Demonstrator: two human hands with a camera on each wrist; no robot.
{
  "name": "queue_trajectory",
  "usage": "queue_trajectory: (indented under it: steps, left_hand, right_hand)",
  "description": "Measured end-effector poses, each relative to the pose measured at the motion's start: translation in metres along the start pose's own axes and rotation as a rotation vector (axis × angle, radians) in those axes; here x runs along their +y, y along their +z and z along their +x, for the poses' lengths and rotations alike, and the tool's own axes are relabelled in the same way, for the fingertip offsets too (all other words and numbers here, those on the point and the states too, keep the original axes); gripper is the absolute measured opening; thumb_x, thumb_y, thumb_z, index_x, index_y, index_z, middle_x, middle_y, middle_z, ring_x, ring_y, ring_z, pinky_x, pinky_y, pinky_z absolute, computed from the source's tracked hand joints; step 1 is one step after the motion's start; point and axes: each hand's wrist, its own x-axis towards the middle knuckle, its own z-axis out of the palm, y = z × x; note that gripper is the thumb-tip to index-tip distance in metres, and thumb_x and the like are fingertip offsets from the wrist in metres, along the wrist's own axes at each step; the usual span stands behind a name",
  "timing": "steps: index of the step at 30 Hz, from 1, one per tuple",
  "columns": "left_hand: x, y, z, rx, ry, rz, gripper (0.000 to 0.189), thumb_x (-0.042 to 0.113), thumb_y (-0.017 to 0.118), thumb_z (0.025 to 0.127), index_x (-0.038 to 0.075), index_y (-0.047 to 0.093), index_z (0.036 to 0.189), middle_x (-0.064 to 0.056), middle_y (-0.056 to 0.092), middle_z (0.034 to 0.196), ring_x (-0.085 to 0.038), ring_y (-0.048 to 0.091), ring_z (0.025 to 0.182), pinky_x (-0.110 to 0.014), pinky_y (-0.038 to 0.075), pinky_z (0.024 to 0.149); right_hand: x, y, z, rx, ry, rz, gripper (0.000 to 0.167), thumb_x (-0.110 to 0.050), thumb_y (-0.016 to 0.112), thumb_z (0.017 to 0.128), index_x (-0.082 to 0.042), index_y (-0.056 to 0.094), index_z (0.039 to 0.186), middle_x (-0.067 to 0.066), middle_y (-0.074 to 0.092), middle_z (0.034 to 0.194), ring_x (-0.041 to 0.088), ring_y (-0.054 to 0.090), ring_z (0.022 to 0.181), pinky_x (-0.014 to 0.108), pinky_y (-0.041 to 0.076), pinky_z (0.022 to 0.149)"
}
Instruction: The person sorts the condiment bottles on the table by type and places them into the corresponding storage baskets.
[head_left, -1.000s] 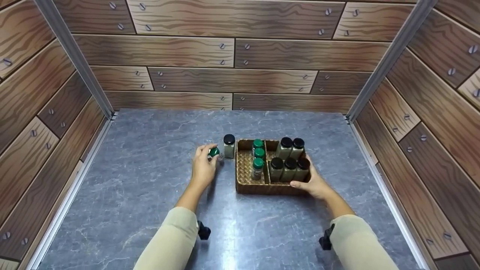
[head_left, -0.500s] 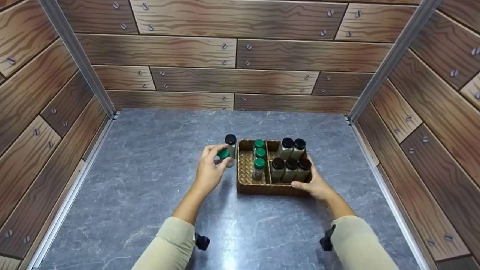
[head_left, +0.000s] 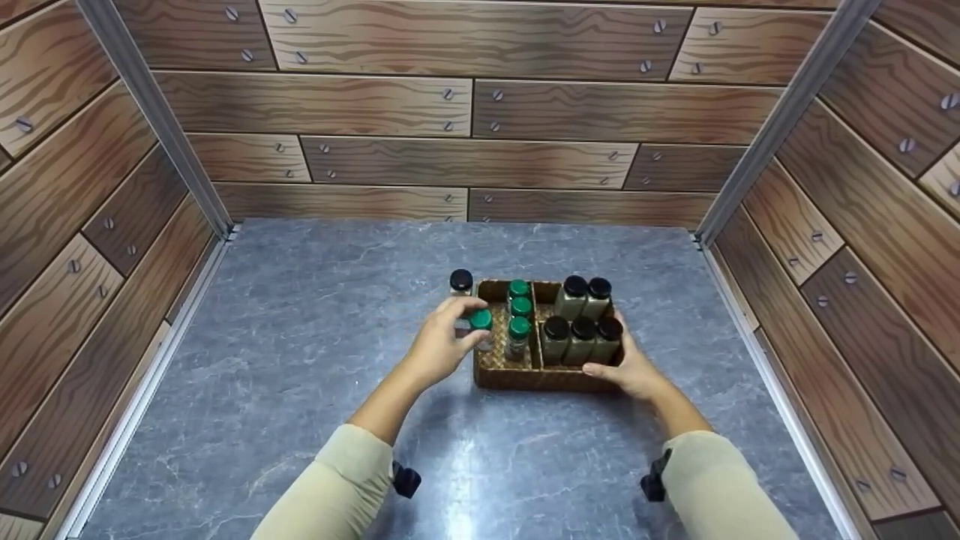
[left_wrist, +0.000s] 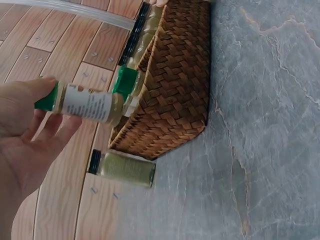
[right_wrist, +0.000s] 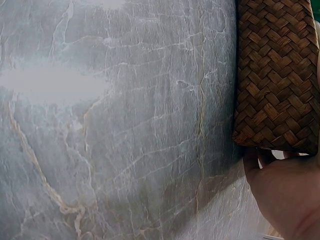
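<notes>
My left hand (head_left: 439,346) pinches a spice jar (left_wrist: 86,102) by its green cap, over the left compartment of a woven basket (head_left: 544,379). In the left wrist view the jar shows a white label and pale contents, with its base near the basket's rim. Three green-capped jars (head_left: 518,328) stand in a row along the divider in that compartment. My right hand (head_left: 636,373) grips the basket at its right front corner, thumb at the front rim and fingers along the right side. The right wrist view shows those fingers against the woven wall (right_wrist: 277,75).
Several black-capped jars (head_left: 581,330) fill part of the basket's right side, in two rows. One black-capped jar (left_wrist: 127,169) with greenish contents stands on the grey marbled table (head_left: 300,300), just outside the basket's back left corner. Wood-patterned walls (head_left: 480,112) enclose the back and sides.
My left hand has carried the green-capped spice jar rightward from the table to over the basket's left compartment. My right hand has kept its grip on the basket.
</notes>
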Motion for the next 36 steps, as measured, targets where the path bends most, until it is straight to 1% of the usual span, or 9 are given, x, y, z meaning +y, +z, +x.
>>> queue_trajectory:
  steps: [6, 11, 14, 18, 20, 23, 27, 30, 36]
  left_hand:
    - [0.002, 0.010, 0.006, -0.097, 0.039, 0.109, 0.039, 0.014, 0.079, 0.100, 0.010, 0.066, 0.136, -0.012, 0.062, 0.139, -0.025, 0.068, 0.118, -0.035, 0.063, 0.099]
    - [0.007, 0.019, 0.012, -0.221, 0.037, 0.192, 0.044, 0.017, 0.075, 0.104, 0.016, 0.062, 0.146, -0.008, 0.058, 0.142, -0.023, 0.069, 0.118, -0.036, 0.062, 0.101]
    - [0.009, 0.024, 0.016, -0.302, 0.043, 0.255, 0.046, 0.016, 0.072, 0.106, 0.021, 0.061, 0.151, -0.006, 0.056, 0.144, -0.018, 0.067, 0.109, -0.033, 0.061, 0.096]
    - [0.010, 0.029, 0.021, -0.366, 0.060, 0.310, 0.041, 0.015, 0.069, 0.107, 0.021, 0.064, 0.148, -0.006, 0.053, 0.147, -0.015, 0.059, 0.096, -0.032, 0.055, 0.090]
    - [0.009, 0.033, 0.023, -0.376, 0.068, 0.319, 0.039, 0.013, 0.068, 0.107, 0.019, 0.065, 0.145, -0.006, 0.052, 0.148, -0.015, 0.058, 0.098, -0.032, 0.054, 0.091]
    - [0.005, 0.039, 0.025, -0.373, 0.094, 0.326, 0.037, 0.012, 0.069, 0.106, 0.015, 0.067, 0.142, -0.006, 0.053, 0.149, -0.018, 0.061, 0.107, -0.033, 0.056, 0.097]
    - [-0.002, 0.048, 0.024, -0.361, 0.146, 0.360, 0.037, 0.012, 0.072, 0.104, 0.014, 0.068, 0.140, -0.006, 0.056, 0.147, -0.023, 0.064, 0.126, -0.037, 0.056, 0.112]
    - [-0.006, 0.053, 0.023, -0.354, 0.192, 0.385, 0.037, 0.012, 0.074, 0.103, 0.012, 0.068, 0.140, -0.007, 0.059, 0.145, -0.026, 0.063, 0.135, -0.039, 0.054, 0.118]
    - [-0.012, 0.063, 0.023, -0.330, 0.262, 0.397, 0.035, 0.007, 0.073, 0.102, 0.008, 0.071, 0.137, -0.010, 0.061, 0.142, -0.029, 0.064, 0.136, -0.039, 0.054, 0.119]
  right_hand:
    - [0.000, 0.000, -0.001, -0.002, 0.003, 0.001, 0.133, -0.011, 0.089, 0.087, -0.011, -0.011, 0.174, 0.026, -0.002, 0.182, 0.050, 0.005, 0.168, 0.065, -0.001, 0.137]
    - [0.002, 0.000, 0.000, 0.007, -0.012, -0.005, 0.132, -0.009, 0.090, 0.086, -0.010, -0.008, 0.174, 0.027, -0.001, 0.182, 0.050, 0.006, 0.168, 0.065, 0.000, 0.137]
    - [0.002, 0.001, 0.000, 0.009, -0.013, -0.011, 0.131, -0.010, 0.090, 0.086, -0.011, -0.008, 0.174, 0.027, 0.000, 0.182, 0.050, 0.006, 0.168, 0.065, 0.001, 0.137]
    - [0.002, 0.001, 0.000, 0.014, -0.005, -0.026, 0.132, -0.012, 0.090, 0.086, -0.011, -0.009, 0.174, 0.027, 0.000, 0.182, 0.051, 0.006, 0.167, 0.066, 0.001, 0.137]
    - [0.002, 0.001, 0.000, 0.012, 0.000, -0.028, 0.132, -0.013, 0.090, 0.087, -0.012, -0.009, 0.174, 0.027, 0.000, 0.182, 0.051, 0.006, 0.167, 0.066, 0.001, 0.137]
    - [0.001, 0.001, 0.000, 0.009, 0.003, -0.016, 0.132, -0.013, 0.090, 0.087, -0.013, -0.009, 0.174, 0.026, 0.000, 0.182, 0.051, 0.007, 0.167, 0.066, 0.001, 0.137]
    - [0.001, 0.001, -0.001, 0.005, -0.002, -0.005, 0.131, -0.012, 0.089, 0.088, -0.012, -0.010, 0.174, 0.027, 0.000, 0.182, 0.052, 0.008, 0.167, 0.066, 0.001, 0.137]
    - [0.001, 0.001, -0.001, 0.002, 0.002, -0.018, 0.131, -0.013, 0.089, 0.088, -0.012, -0.010, 0.174, 0.027, -0.002, 0.182, 0.052, 0.007, 0.167, 0.066, 0.001, 0.137]
    - [-0.001, -0.001, -0.002, -0.004, 0.003, -0.028, 0.134, -0.015, 0.091, 0.087, -0.012, -0.011, 0.174, 0.027, -0.002, 0.182, 0.051, 0.004, 0.168, 0.066, -0.001, 0.137]
